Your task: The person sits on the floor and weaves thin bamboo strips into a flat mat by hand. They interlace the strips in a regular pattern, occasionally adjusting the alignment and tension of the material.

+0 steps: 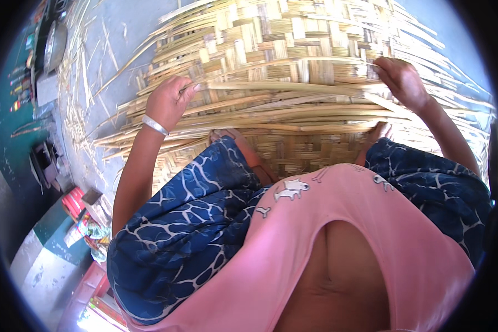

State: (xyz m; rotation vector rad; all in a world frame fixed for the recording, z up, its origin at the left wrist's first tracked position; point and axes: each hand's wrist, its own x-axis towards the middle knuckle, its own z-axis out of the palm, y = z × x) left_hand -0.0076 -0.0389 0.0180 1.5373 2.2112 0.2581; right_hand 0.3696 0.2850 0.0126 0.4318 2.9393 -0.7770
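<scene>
From the head view I look down on a large woven bamboo mat (293,50) spread over the grey floor (122,33), its far part already plaited in a checker pattern and its near part still a band of long loose bamboo strips (282,102) running from side to side. My left hand (169,102), with a silver bangle (154,125) at the wrist, rests on the left end of those strips, its grip pinched on one strip between the fingertips. My right hand (403,80) lies on the right end of the same band, fingers curled down over the strips; I cannot tell whether that grip is clenched on one or only pressing. Two bare feet rest on the mat's near edge, between blue patterned cloth (182,232) over the knees. Loose bamboo slivers (86,83) litter the floor to the left of the mat.
</scene>
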